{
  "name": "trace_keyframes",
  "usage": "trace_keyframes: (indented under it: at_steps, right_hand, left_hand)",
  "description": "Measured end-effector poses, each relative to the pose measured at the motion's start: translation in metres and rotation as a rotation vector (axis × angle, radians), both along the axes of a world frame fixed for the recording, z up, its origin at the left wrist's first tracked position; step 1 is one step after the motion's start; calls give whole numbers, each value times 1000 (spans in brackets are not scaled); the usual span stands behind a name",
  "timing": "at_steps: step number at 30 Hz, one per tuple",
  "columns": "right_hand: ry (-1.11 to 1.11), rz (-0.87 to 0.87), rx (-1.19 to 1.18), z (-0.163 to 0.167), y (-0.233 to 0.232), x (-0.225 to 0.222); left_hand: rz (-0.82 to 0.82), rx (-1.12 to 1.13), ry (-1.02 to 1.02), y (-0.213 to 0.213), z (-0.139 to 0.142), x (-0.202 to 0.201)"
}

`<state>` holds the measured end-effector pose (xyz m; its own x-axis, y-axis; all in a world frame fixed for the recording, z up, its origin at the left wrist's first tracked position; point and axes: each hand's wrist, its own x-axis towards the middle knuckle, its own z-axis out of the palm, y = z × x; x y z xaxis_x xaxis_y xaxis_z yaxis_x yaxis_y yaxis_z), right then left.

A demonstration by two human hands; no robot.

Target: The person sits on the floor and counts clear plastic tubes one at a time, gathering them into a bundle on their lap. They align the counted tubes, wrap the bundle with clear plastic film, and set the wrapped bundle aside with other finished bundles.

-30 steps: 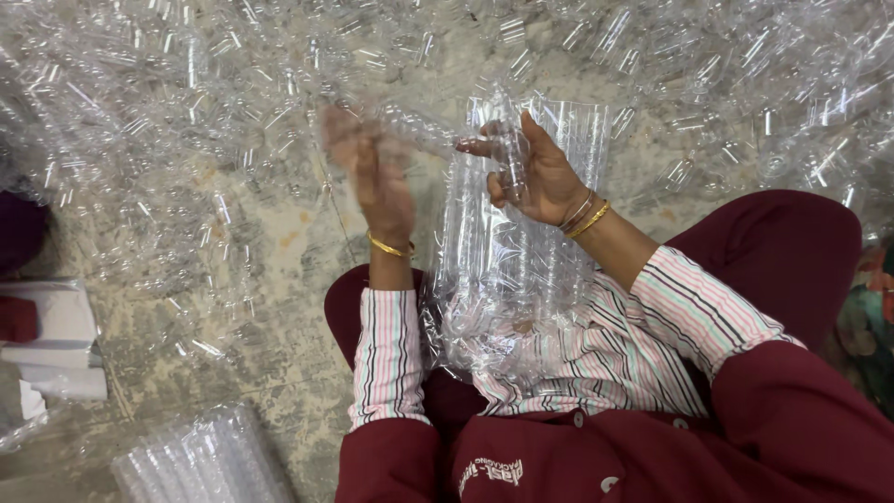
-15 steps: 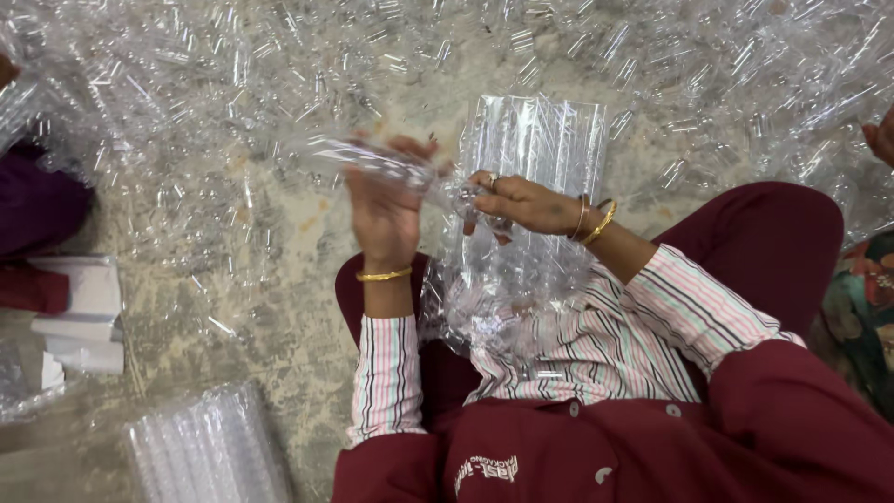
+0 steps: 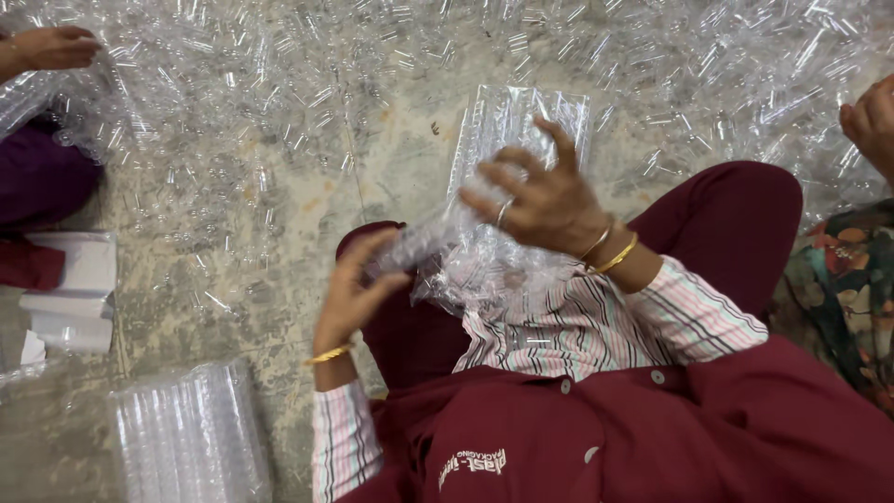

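**Clear bag of tubes upright on the lap, right hand over it, left hand at its lower left edge**

The floor [image 3: 307, 214] is rough grey concrete, strewn across the top of the view with loose clear plastic tubes [image 3: 233, 102]. The person sits on it in a maroon jacket [image 3: 652, 438] over striped cuffs, knees drawn up.

On the lap stands the clear plastic bag [image 3: 507, 140], packed with tubes laid side by side. Its long axis runs up and down the view, tilting slightly right at the top, with the flat top end farthest from the body and the crumpled lower end bunched against the lap.

The right hand [image 3: 545, 200] lies across the middle of the bag from the right, palm down, fingers [image 3: 494, 177] spread apart and pressing on the film; a ring and 2 gold bangles show. The left hand [image 3: 358, 289] comes in from lower left, its fingers curled together and pinched on a fold of film or a tube at the bag's lower left edge; which of the 2 I cannot tell. So the bag lies up and to the right of the left hand and directly under the right hand, which is the nearer to its body.

A second filled bag [image 3: 191, 433] rests on the floor at lower left, white cartons [image 3: 70, 293] beyond it. Other people's hands show at top left [image 3: 56, 47] and at the right edge [image 3: 871, 121], both well apart from the bag.
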<state>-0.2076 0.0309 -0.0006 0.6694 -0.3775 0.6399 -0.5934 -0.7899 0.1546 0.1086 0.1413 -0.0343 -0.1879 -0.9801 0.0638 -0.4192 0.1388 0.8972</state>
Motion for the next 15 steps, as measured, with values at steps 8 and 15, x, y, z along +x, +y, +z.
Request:
trace_keyframes:
  at_steps: [8,15]
  right_hand:
    - [-310,309,121,-54,86,-24]
    - [1619,-503,-615,-43,-35,-323]
  left_hand:
    - [223,230,621,40,-61,-26]
    - [270,103,704,20,-66,-39]
